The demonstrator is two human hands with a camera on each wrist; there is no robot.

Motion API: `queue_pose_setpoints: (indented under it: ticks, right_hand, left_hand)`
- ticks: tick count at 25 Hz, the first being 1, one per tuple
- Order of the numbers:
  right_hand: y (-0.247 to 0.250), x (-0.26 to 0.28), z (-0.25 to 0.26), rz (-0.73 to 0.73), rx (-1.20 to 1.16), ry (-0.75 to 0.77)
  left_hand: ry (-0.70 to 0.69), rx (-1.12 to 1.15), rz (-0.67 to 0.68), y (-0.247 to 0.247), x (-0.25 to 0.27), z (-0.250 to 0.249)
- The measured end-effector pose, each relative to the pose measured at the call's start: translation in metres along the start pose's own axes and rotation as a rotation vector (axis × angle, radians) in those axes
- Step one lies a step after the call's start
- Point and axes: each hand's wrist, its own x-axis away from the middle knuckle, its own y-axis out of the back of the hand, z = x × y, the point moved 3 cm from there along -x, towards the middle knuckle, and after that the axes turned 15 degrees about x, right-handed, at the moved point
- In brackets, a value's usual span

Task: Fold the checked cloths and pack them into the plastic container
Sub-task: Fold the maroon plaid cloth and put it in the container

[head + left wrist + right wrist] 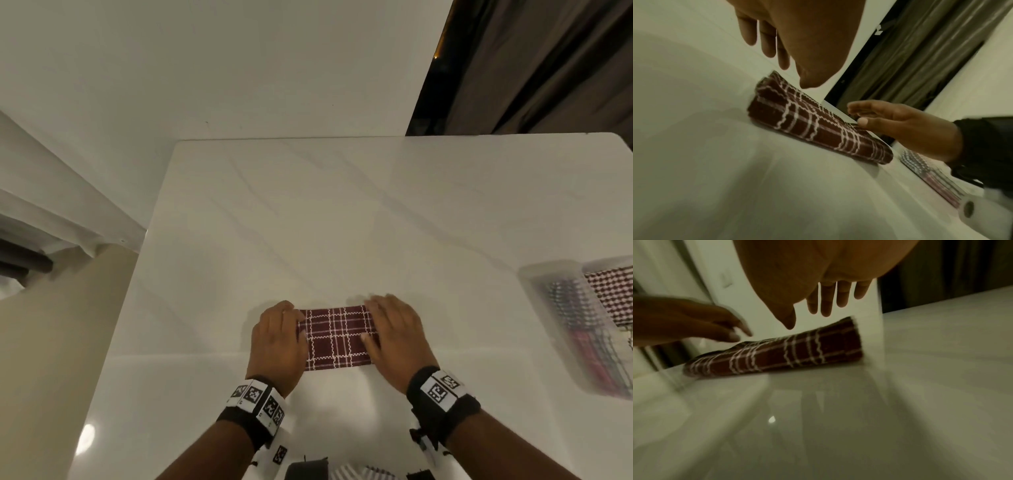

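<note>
Both hands (278, 337) (394, 334) flat, seemingly above folded maroon cloth (334, 337)

Plastic container (561, 284) at the table's (308, 205) right edge is smeared and cut off by the frame; cloths inside it blur together. Dark and striped bits at the near edge are cropped, unreadable.

Folded maroon checked cloth (337, 337) lies flat on white marble-veined table (342, 212), near the front edge. Left hand (277, 339) lies palm-down over its left end, right hand (394, 337) over its right end, fingers extended. Clear plastic container (555, 274) at right edge, blurred, holds folded checked cloths (589, 325). Marker-tagged wristbands (442, 390) on both wrists.
</note>
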Motion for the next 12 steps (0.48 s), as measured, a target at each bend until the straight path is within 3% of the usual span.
queue_pose_setpoints:
  ticks: [2,4,12]
  right_hand:
    - [-0.017,0.001,0.033,0.063,0.092,0.249]
    - [-0.034,0.000,0.049,0.162,0.192,0.359]
    - [-0.029,0.010,-0.016,0.314,0.231,0.269]
  left_hand:
    - [-0.045,-0.023,0.202,-0.023,0.006,-0.006]
    - [-0.047,-0.077,0.343,-0.042,0.015,-0.004]
    - [-0.010,-0.183,0.425,-0.036,0.022,0.020]
